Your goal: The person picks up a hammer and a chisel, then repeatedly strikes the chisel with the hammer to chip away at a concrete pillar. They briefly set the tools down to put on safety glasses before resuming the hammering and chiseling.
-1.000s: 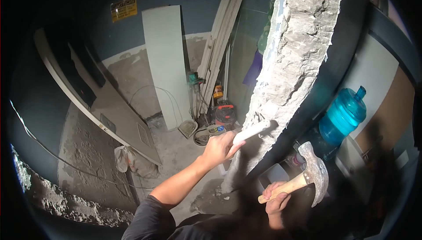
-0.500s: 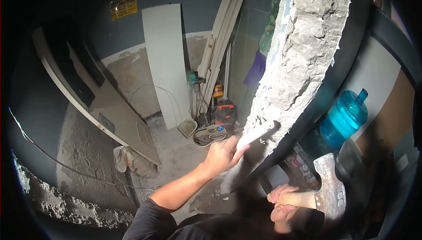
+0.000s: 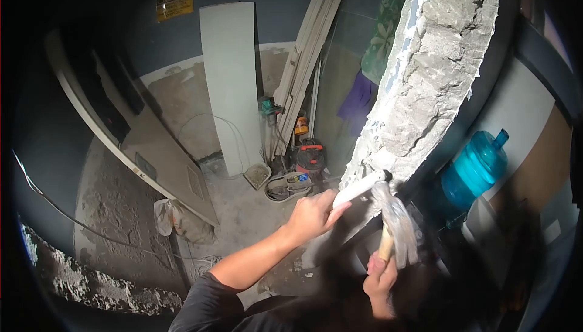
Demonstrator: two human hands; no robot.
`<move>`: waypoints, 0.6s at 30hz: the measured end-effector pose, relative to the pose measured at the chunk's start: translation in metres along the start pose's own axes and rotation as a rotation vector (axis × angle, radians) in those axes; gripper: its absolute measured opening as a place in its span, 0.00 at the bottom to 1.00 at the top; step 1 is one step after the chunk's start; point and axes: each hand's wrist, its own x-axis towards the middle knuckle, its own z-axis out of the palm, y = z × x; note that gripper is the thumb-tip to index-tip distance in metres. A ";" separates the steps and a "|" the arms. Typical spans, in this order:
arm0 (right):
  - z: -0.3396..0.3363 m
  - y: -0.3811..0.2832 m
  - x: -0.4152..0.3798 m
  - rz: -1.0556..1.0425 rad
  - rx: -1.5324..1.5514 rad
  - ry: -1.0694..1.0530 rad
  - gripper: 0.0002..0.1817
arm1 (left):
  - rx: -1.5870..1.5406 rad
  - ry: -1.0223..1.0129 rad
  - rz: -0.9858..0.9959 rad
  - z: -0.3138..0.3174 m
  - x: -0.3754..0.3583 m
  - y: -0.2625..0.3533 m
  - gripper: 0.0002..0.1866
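My left hand (image 3: 313, 213) is closed round the white handle of a chisel (image 3: 359, 190), just in front of the lower part of a rough, chipped concrete wall edge (image 3: 434, 83). The chisel's dark end points right. My right hand (image 3: 381, 278) grips the wooden handle of a claw hammer (image 3: 396, 225), lower and to the right. The hammer's head is up close beside the chisel's dark end, its claw pointing down. Flaky white plaster lines both sides of the broken concrete. The chisel's working tip is hidden.
A blue water jug (image 3: 477, 165) stands at right. On the floor ahead are a dustpan (image 3: 257, 176), a tub of tools (image 3: 288, 186) and a red-black machine (image 3: 310, 157). A pale panel (image 3: 229, 83) and long trim boards (image 3: 310, 46) lean behind. A plastic bag (image 3: 188, 222) lies left.
The hammer has swung left and up from the lower right to the chisel's end, its head turning over. The left hand and chisel have shifted slightly right. The view has moved a little.
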 end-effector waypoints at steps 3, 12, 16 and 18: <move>-0.010 -0.011 0.007 -0.403 0.065 0.051 0.26 | 0.002 -0.040 -0.028 -0.002 0.002 0.002 0.16; 0.023 0.003 -0.006 0.231 0.126 0.018 0.22 | 0.074 -0.029 0.025 -0.007 0.004 0.002 0.16; 0.014 -0.008 -0.010 -0.032 0.323 0.054 0.28 | 0.057 -0.066 -0.002 -0.011 0.004 0.005 0.18; 0.008 -0.002 -0.010 -0.204 0.358 0.115 0.28 | 0.034 -0.068 0.034 -0.014 -0.003 0.007 0.18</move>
